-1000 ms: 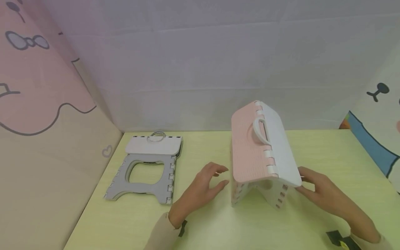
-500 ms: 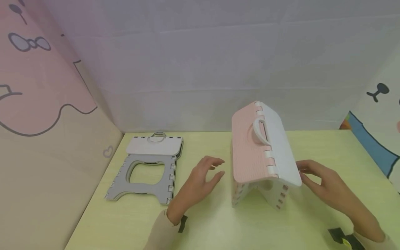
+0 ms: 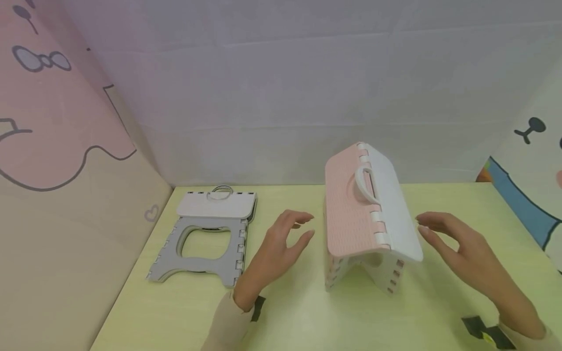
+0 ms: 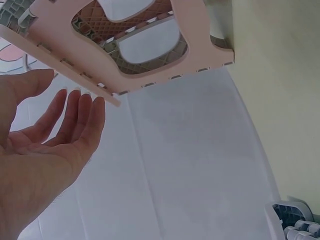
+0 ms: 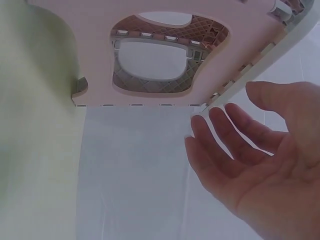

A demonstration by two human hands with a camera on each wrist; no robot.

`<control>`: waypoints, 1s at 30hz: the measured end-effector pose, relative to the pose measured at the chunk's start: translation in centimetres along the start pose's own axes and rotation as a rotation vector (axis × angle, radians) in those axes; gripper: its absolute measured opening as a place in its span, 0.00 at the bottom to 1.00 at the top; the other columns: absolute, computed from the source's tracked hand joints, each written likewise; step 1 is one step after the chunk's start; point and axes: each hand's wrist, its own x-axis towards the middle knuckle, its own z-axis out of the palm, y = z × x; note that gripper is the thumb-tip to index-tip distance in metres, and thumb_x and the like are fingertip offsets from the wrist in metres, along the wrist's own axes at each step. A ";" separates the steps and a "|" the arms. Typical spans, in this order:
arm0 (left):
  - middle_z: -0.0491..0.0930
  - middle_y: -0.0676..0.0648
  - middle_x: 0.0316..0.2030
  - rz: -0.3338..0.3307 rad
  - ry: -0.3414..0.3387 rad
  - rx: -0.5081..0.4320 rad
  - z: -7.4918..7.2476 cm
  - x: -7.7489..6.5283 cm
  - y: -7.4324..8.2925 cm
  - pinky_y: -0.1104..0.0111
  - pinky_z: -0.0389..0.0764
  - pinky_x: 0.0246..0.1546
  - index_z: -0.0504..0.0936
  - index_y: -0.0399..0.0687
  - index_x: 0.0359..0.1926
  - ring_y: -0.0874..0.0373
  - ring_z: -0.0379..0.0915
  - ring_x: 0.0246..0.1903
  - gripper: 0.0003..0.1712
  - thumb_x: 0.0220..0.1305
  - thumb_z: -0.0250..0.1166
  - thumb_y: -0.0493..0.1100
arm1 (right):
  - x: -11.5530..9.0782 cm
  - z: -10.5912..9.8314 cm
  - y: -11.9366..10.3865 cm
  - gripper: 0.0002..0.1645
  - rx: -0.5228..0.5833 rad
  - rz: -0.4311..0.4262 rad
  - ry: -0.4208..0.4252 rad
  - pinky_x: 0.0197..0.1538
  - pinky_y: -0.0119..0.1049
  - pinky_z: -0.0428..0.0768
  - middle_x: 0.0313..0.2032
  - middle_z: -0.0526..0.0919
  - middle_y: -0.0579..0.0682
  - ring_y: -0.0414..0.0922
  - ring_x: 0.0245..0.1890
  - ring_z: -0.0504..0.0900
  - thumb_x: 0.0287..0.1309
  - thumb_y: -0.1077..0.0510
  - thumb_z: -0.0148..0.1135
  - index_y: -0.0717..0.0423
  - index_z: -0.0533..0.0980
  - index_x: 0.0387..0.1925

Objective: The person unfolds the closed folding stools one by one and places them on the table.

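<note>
A pink-and-white folding stool [image 3: 347,209] stands partly unfolded on the table, its two top panels sloping like a roof beneath a raised loop handle [image 3: 363,184]. To its left, my left hand [image 3: 276,248] hovers with fingers loosely bent, apart from the pink panel. My right hand [image 3: 470,256] is at the white panel's outer edge, thumb and fingers spread; whether the fingertips touch it I cannot tell. In the left wrist view the pink leg frame [image 4: 65,35] rises beyond my fingers. The right wrist view shows the other leg frame [image 5: 95,55], with lattice ribs inside.
A grey-and-white folding stool [image 3: 215,204] lies folded at the left of the yellow-green table [image 3: 290,312]. A pale cloth wall [image 3: 263,97] closes off the back. Printed cloths hang at the left [image 3: 66,219] and right [image 3: 522,87].
My right hand has drawn out from under the white panel's front corner and moved farther along its edge. My left hand has shifted slightly up and away. The pink-and-white stool stays put.
</note>
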 end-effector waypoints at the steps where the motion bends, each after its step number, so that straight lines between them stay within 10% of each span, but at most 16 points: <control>1: 0.79 0.45 0.55 0.003 0.005 0.000 0.0 0.1 0.1 0.64 0.80 0.57 0.77 0.39 0.58 0.54 0.74 0.57 0.16 0.72 0.65 0.36 | 0.1 -0.1 -0.1 0.22 0.002 0.004 0.005 0.55 0.10 0.63 0.52 0.82 0.41 0.18 0.54 0.71 0.64 0.67 0.68 0.56 0.79 0.58; 30: 0.77 0.45 0.55 0.085 0.001 -0.004 -0.1 2.0 2.5 0.65 0.74 0.64 0.77 0.40 0.59 0.54 0.73 0.59 0.17 0.73 0.65 0.38 | 1.9 -0.8 -3.2 0.28 0.043 -0.092 0.030 0.59 0.13 0.66 0.56 0.77 0.34 0.24 0.59 0.72 0.58 0.74 0.69 0.58 0.77 0.60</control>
